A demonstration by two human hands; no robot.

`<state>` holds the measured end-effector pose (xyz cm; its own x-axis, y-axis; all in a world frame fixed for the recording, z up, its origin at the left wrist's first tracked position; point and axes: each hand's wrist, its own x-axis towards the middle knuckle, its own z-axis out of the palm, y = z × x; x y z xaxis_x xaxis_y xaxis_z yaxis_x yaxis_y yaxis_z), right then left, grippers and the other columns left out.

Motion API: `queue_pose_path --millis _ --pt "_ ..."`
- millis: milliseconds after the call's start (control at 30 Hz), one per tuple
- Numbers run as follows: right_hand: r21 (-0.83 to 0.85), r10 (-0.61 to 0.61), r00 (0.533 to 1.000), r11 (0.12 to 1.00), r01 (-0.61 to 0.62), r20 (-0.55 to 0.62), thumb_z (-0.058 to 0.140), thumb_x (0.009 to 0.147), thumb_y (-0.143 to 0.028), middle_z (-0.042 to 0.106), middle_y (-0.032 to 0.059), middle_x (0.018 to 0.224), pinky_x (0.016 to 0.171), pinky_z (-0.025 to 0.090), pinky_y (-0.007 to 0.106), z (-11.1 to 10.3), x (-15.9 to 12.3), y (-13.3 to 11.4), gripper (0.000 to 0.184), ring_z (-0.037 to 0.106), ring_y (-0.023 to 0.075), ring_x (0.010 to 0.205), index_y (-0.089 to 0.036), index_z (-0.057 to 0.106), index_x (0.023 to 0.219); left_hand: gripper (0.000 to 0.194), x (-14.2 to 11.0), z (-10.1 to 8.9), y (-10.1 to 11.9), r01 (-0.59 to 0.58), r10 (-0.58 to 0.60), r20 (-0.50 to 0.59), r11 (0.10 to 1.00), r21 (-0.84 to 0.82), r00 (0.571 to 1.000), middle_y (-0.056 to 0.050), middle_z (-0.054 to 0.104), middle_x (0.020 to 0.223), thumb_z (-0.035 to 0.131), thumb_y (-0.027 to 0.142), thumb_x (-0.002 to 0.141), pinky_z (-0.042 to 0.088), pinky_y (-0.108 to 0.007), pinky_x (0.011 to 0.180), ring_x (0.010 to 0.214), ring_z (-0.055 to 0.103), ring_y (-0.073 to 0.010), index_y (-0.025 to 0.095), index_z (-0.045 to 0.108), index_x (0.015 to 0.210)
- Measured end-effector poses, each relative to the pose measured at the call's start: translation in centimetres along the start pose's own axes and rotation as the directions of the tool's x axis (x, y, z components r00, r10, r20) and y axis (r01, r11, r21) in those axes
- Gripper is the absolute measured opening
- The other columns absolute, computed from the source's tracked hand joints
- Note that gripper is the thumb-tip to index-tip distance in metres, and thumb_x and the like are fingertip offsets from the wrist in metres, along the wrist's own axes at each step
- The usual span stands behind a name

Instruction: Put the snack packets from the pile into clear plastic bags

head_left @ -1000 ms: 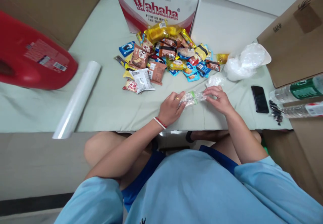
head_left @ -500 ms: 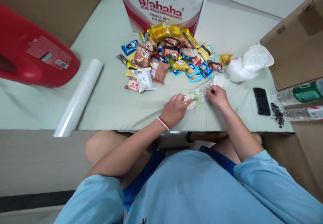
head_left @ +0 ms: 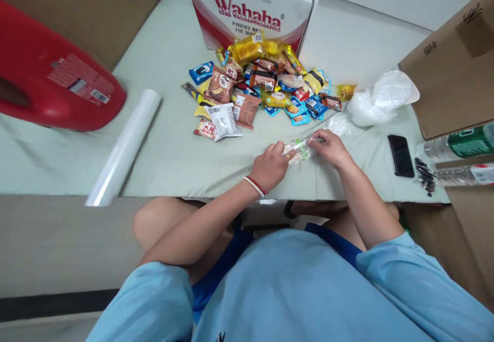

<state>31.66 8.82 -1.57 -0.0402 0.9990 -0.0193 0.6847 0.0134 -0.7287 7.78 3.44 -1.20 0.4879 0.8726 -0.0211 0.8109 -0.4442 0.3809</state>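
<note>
A small clear plastic packet (head_left: 300, 151) with a green band and pale contents lies low over the cloth between my hands. I cannot make out exactly what is inside it. My left hand (head_left: 270, 166), wearing a beaded bracelet, is closed round the packet's near-left end. At the packet's right end, the thumb and fingers of my right hand (head_left: 330, 149) pinch the clear film. Just beyond my hands rests a heap of wrapped snacks (head_left: 262, 77), with a white snack bag (head_left: 224, 121) at its front left.
A white plastic roll (head_left: 123, 149) overhangs the front edge near a red jug (head_left: 57, 74). Behind the snacks stands a Wahaha carton (head_left: 250, 7). Crumpled clear bags (head_left: 380, 100), a phone (head_left: 400, 155) and plastic bottles (head_left: 459, 144) lie to the right.
My right hand has shifted slightly left along the packet, closer to my left hand, and its fingers are flatter. My left hand keeps its grip. The view has moved a little.
</note>
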Motion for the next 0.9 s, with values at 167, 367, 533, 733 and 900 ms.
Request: queue_pose_path --millis 167,367,533,733,900 --pt "-0.159 -0.223 0.975 0.962 0.222 0.011 0.063 0.087 -0.029 0.066 0.0044 0.084 0.075 0.045 0.033 1.5 -1.3 -3.4 0.009 0.057 0.0207 0.077 -0.021 0.067 0.088 0.038 0.2 -0.1 0.3 -0.004 0.003 -0.014 0.999 -0.033 1.000 -0.011 0.059 0.122 0.044 0.026 0.106 0.045 -0.032 0.070 0.108 0.055 -0.0275 0.032 0.067 0.135" --pt "-0.242 -0.357 0.934 0.907 0.345 -0.006 0.048 0.100 -0.024 0.066 0.0087 0.092 0.080 0.048 0.034 5.9 -3.8 -4.4 0.017 0.062 0.0242 0.088 -0.023 0.064 0.095 0.026 0.5 0.6 -2.3 -0.034 -0.005 -0.117 0.942 -0.335 0.993 -0.010 0.065 0.115 0.055 0.019 0.095 0.050 -0.031 0.081 0.096 0.062 -0.0208 0.020 0.077 0.107" --pt "-0.222 -0.399 0.916 0.898 0.380 -0.045 0.045 0.104 -0.024 0.064 0.0093 0.100 0.082 0.051 0.033 7.1 -5.5 -3.9 0.021 0.062 0.0225 0.092 -0.023 0.065 0.098 0.055 1.3 1.3 -5.2 0.087 -0.258 -0.201 0.790 -0.607 0.945 -0.007 0.064 0.117 0.062 0.016 0.083 0.055 -0.031 0.088 0.088 0.064 -0.0167 0.020 0.066 0.137" --pt "-0.306 -0.381 0.924 0.885 0.351 -0.043 0.045 0.099 -0.017 0.066 0.0118 0.107 0.087 0.053 0.036 8.1 -6.5 -4.7 0.028 0.062 0.0250 0.098 -0.021 0.070 0.111 0.038 2.3 0.3 -4.1 0.318 -0.336 -0.019 0.907 -0.277 0.942 -0.012 0.071 0.114 0.060 0.045 0.094 0.052 -0.038 0.096 0.109 0.067 -0.0287 0.020 0.077 0.117" --pt "-0.283 -0.346 0.937 0.905 0.318 -0.052 0.046 0.104 -0.028 0.067 0.0166 0.122 0.101 0.053 0.047 7.9 -7.7 -5.9 0.035 0.063 0.0300 0.111 -0.019 0.068 0.129 0.034 2.9 -0.9 -4.1 0.337 -0.332 0.067 0.900 -0.276 0.941 -0.010 0.078 0.101 0.061 0.042 0.090 0.050 -0.033 0.085 0.099 0.070 -0.0268 0.020 0.079 0.108"
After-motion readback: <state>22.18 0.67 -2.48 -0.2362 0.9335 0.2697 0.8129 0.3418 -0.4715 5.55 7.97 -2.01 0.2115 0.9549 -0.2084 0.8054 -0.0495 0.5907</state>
